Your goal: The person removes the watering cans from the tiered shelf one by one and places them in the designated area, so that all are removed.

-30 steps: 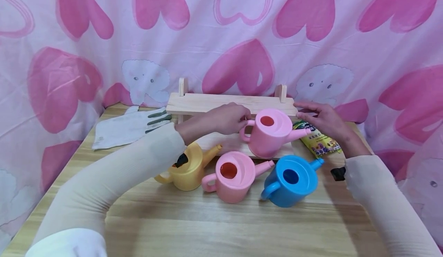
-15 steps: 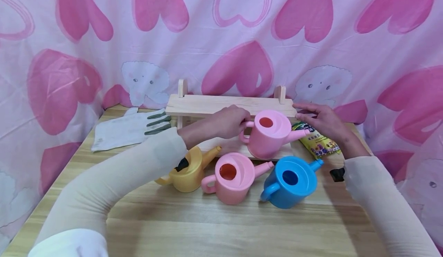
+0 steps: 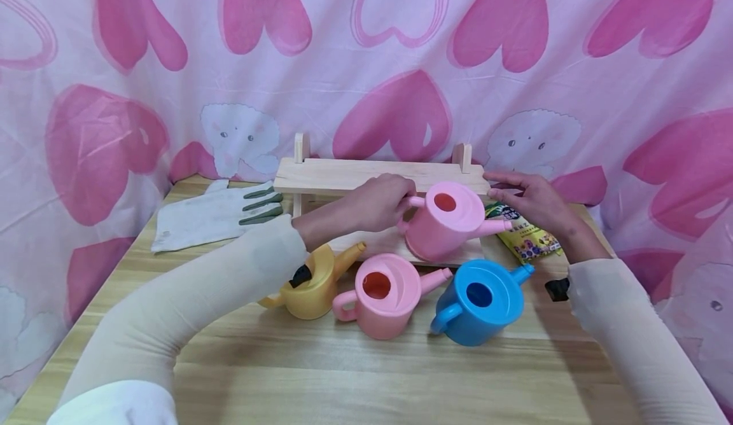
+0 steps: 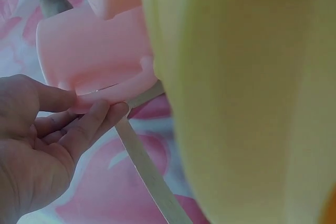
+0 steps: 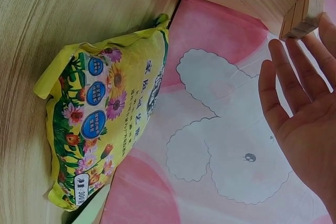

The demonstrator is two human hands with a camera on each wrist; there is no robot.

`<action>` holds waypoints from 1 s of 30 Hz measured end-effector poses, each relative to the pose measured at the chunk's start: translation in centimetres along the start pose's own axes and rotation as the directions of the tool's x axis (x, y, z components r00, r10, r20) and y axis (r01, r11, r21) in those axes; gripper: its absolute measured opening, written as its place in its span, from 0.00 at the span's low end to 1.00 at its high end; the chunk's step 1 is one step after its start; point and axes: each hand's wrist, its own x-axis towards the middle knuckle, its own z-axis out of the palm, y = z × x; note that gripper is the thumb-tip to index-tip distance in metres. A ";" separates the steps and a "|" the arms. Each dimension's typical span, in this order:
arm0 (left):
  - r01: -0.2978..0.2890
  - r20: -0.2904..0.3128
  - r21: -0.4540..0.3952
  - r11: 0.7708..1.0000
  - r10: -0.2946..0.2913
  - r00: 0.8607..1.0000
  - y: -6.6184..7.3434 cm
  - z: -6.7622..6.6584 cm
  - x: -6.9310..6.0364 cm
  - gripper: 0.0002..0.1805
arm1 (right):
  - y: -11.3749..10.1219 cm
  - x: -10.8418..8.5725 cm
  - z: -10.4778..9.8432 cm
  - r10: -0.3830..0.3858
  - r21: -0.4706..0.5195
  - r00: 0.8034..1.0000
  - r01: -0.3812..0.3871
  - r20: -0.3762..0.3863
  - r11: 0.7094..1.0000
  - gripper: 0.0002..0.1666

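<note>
My left hand (image 3: 385, 201) pinches the handle of a pink watering can (image 3: 443, 228) between thumb and fingers, as the left wrist view shows. The can leans a little, spout to the right, over the lower board of a small wooden shelf (image 3: 372, 175); whether its base touches the board I cannot tell. My right hand (image 3: 532, 202) touches the right end of the shelf's upper board with outstretched fingers. In front stand a yellow watering can (image 3: 312, 291), partly behind my left sleeve, a second pink watering can (image 3: 383, 313) and a blue watering can (image 3: 481, 320).
Right of the shelf lies a yellow bag with printed flowers (image 5: 105, 114). A white glove with green fingertips (image 3: 197, 218) lies flat on the left of the wooden table (image 3: 378, 383). A pink heart-patterned curtain (image 3: 321, 81) hangs behind everything.
The held pink watering can has tilted slightly, its handle rising and its spout tip dipping. My right hand stays at the shelf's end. The cans in front have not moved.
</note>
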 end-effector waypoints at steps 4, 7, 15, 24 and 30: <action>0.014 -0.020 -0.049 0.999 -0.015 1.000 -0.1 -0.3 -0.4 0.07 | -0.1 -0.1 0.1 -0.001 0.015 1.000 0.000 0.002 1.000 0.32; 0.014 -0.038 -0.076 0.997 -0.017 0.999 -0.2 -0.7 -0.7 0.07 | -0.1 -0.1 0.0 -0.001 0.018 1.000 0.001 0.000 1.000 0.32; -0.027 -0.111 -0.109 0.994 0.015 0.994 -0.4 -2.2 -1.6 0.06 | -0.1 -0.1 0.0 0.021 0.013 1.000 -0.021 0.012 1.000 0.34; -0.019 -0.144 -0.151 0.988 -0.003 0.990 -0.9 -3.4 -2.9 0.08 | 0.1 -0.1 0.1 0.030 0.035 0.999 -0.031 0.016 0.999 0.30; 0.005 -0.168 -0.215 0.977 -0.042 0.985 -1.2 -4.4 -4.6 0.10 | 0.0 0.0 0.0 0.011 0.027 1.000 -0.011 0.009 1.000 0.30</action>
